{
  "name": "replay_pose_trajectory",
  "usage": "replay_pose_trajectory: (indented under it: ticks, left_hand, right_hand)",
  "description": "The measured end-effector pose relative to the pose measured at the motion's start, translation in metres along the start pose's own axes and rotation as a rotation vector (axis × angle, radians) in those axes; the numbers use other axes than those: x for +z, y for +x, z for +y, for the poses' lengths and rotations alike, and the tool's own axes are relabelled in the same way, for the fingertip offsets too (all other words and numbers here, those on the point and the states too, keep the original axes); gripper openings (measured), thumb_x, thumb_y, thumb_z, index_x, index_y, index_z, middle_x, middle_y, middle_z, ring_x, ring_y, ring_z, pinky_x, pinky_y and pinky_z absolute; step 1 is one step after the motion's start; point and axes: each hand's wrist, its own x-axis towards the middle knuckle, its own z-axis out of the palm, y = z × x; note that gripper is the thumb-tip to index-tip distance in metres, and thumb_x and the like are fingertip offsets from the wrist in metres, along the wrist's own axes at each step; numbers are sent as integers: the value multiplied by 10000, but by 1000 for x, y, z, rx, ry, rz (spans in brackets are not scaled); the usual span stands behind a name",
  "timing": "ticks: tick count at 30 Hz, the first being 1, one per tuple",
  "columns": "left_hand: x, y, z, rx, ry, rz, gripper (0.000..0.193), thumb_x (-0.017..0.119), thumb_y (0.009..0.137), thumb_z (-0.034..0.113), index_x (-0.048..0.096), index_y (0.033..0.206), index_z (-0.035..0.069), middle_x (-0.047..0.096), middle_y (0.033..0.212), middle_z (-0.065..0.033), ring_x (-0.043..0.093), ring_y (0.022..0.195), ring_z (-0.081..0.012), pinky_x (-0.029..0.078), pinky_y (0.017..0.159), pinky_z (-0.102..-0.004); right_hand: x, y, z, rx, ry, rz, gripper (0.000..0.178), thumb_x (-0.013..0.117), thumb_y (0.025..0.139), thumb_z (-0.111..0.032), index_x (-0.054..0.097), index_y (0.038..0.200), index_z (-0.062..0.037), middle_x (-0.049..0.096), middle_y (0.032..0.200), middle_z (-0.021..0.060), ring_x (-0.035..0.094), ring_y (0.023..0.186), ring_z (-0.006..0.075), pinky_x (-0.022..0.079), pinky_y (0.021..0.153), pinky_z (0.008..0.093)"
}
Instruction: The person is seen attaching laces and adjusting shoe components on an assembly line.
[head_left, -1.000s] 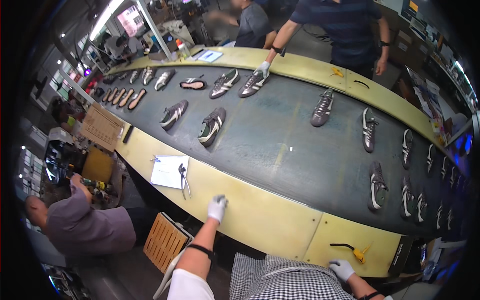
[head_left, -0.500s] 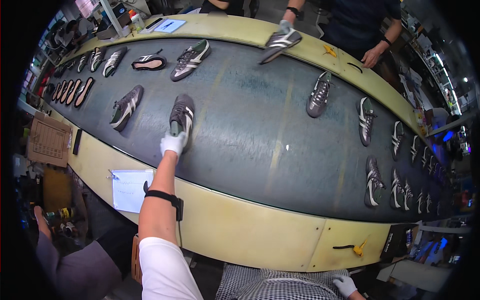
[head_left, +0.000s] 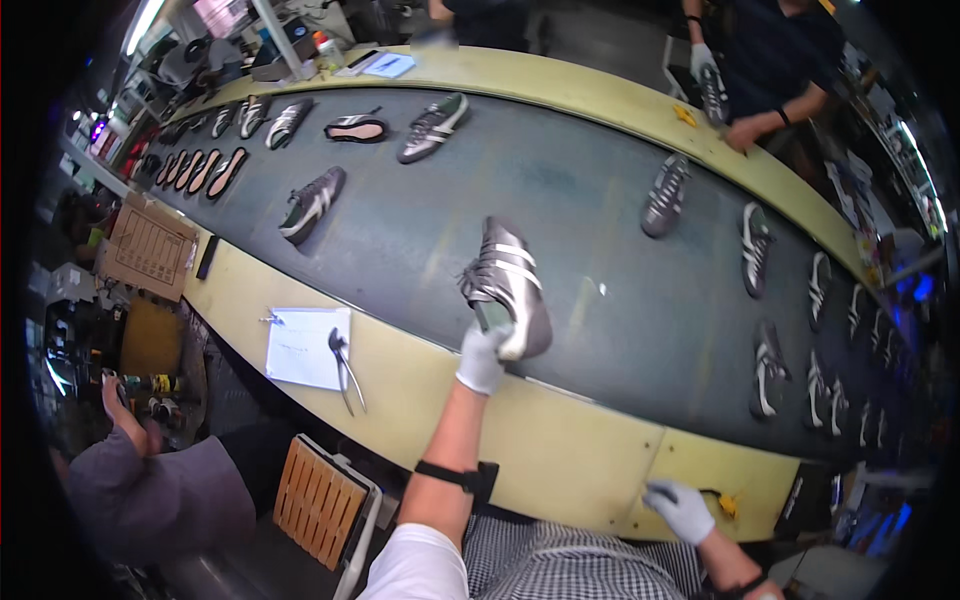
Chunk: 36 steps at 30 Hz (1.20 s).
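Note:
My left hand (head_left: 482,360), in a white glove, is closed on the collar of a dark grey sneaker (head_left: 523,292) with pale stripes. The sneaker is raised over the near edge of the grey belt, toe pointing away. My right hand (head_left: 683,512), also gloved, is open and loosely bent above the near yellow ledge, with nothing visible in it. Beside it lies a small yellow tool (head_left: 729,505), partly behind the hand. Another striped sneaker (head_left: 312,205) rests on the belt to the left.
Similar sneakers (head_left: 766,370) line the belt's right end. Insole-like pieces (head_left: 227,172) lie at the left. On the near ledge are pincers (head_left: 345,370) and a paper sheet (head_left: 300,345). Across the belt, a co-worker's gloved hand (head_left: 703,62) holds a sneaker (head_left: 713,96). Someone sits at lower left.
My left hand has lifted the sneaker off the belt and brought it right and nearer. My right hand has risen from my lap to the ledge. The co-worker has drawn their sneaker back.

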Motion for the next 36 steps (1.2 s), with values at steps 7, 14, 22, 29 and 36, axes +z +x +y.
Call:
replay_pose_trajectory:
  ticks: [7, 14, 22, 29, 36]
  left_hand:
    - [212, -245, -67, 348, 1080, -318, 915, 794, 751, 209, 298, 1489, -7, 384, 1445, -264, 400, 1358, -364, 386, 1096, -456]
    - [197, -261, -207, 6, 1196, -282, 595, 691, 812, 135, 481, 1346, -24, 541, 1291, -242, 558, 1171, -351, 450, 1019, -435]
    - [268, -244, -293, -15, 1714, -1024, 629, 668, 796, 101, 454, 1379, -1, 644, 1152, -211, 604, 1104, -398, 433, 1035, -459]
    - [285, -240, -276, -145, 1110, -985, 508, 564, 837, -2, 494, 1340, 10, 659, 1132, -186, 651, 1034, -334, 491, 978, -393]
    - [240, -239, -235, -248, 1205, -791, 391, 576, 890, 60, 566, 1277, 1, 675, 1131, -157, 668, 1029, -249, 527, 913, -339]
  right_hand:
    - [-29, 4, 9, -454, 605, 252, 856, 741, 772, -112, 293, 1490, 12, 543, 1355, 162, 560, 1237, 287, 416, 1090, 373]
    - [-35, -96, 189, -33, 1390, 168, 542, 594, 759, 3, 536, 1297, 8, 612, 1140, 52, 610, 1005, 158, 494, 896, 275]
    - [29, -230, 303, 115, 663, 330, 730, 721, 750, -141, 420, 1393, 28, 566, 1264, 174, 560, 1179, 284, 427, 1048, 360]
    - [73, -157, 258, 113, 444, 573, 795, 699, 760, -124, 330, 1453, -3, 383, 1404, 273, 440, 1287, 448, 392, 1100, 445]
    - [55, -133, 290, -3, 454, 386, 631, 696, 868, -319, 495, 1366, 13, 506, 1368, 281, 493, 1291, 393, 421, 1063, 431]
